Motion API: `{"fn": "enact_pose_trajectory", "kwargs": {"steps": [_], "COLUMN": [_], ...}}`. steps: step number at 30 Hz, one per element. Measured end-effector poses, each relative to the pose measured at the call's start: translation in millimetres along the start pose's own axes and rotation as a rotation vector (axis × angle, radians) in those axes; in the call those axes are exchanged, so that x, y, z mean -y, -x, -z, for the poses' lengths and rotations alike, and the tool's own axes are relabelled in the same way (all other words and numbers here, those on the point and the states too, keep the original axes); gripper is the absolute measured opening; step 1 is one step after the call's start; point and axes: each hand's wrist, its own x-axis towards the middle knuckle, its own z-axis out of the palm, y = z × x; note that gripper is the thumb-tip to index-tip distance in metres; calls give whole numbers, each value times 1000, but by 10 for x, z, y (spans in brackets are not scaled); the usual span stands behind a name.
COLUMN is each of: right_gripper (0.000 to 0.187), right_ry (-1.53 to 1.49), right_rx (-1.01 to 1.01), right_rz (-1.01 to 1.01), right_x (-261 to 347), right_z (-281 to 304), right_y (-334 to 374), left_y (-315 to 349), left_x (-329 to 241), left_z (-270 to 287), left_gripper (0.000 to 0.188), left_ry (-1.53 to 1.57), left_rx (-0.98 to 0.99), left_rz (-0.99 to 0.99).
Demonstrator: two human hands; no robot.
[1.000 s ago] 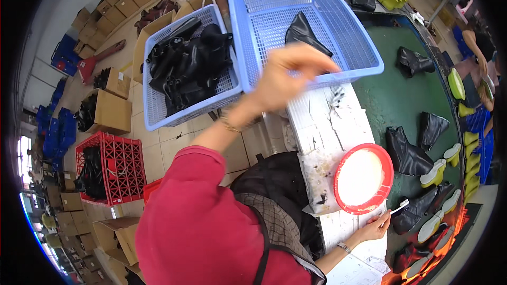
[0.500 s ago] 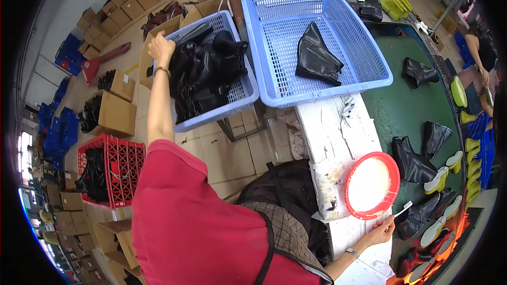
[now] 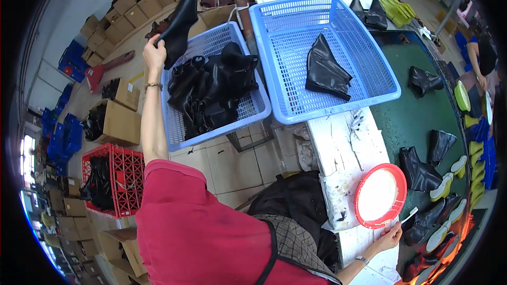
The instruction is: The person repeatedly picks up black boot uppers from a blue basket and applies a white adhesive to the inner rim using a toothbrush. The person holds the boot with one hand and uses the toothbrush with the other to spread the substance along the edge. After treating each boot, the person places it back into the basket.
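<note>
My left hand (image 3: 155, 54) is closed on a black boot upper (image 3: 181, 29), raised above the far left corner of a blue basket (image 3: 217, 136). Inside that basket lies a pile of black boot uppers (image 3: 211, 87). To its right, a larger blue basket (image 3: 338, 106) holds a single black boot upper (image 3: 326, 68). My right hand (image 3: 390, 237) grips a white toothbrush-like brush (image 3: 410, 214) near the table edge. Just beyond that hand sits a red bowl (image 3: 403, 186) of creamy white liquid (image 3: 376, 196).
Black boots and yellow-and-white soles (image 3: 441, 189) line the green conveyor (image 3: 404, 121) at right. A red crate (image 3: 141, 177) and cardboard boxes (image 3: 121, 122) stand on the floor at left. Another person's arm (image 3: 478, 63) shows at far right.
My left hand has lifted a black boot upper up out of the left basket. The right hand still holds the brush beside the bowl. The whole view has shifted slightly.
</note>
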Motion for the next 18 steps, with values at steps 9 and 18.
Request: {"fn": "enact_pose_trajectory", "kwargs": {"steps": [9,18], "right_gripper": [32,54], "right_ry": [-89,-484], "right_rx": [6,582], "right_rz": [-22,272], "right_x": [-176,2087], "right_z": [105,-147], "right_y": [-49,502], "left_y": [660,3044], "left_x": [-1242,-2598], "left_z": [1063,1096], "left_gripper": [43,52], "left_ry": [1098,997], "left_rx": [627,2177], "left_rz": [150,325]}}
